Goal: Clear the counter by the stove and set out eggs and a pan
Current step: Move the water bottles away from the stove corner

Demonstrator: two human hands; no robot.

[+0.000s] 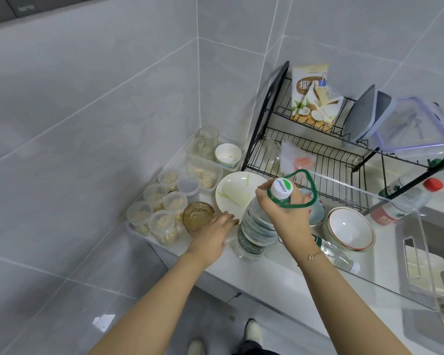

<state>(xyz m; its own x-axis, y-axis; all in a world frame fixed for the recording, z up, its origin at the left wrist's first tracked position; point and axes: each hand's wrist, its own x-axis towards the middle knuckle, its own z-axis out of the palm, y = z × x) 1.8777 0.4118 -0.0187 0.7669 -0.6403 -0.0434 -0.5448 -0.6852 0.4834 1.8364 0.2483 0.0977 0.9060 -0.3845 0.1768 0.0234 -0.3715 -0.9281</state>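
A large clear water bottle [256,226] with a white cap and a green carry handle stands tilted on the white counter [280,275]. My right hand [283,211] grips its neck and handle from above. My left hand [213,234] rests against the bottle's lower left side, fingers fairly straight, next to an amber glass bowl [198,219]. A white plate [239,193] with pale green scraps lies just behind the bottle. No eggs or pan are in view.
Several small lidded tubs of grain [162,208] fill the counter's left corner, with a glass mug and a paper cup behind. A black dish rack [318,149] holds a carton and food boxes. Stacked bowls [349,231], two lying bottles and a sink [431,278] are on the right.
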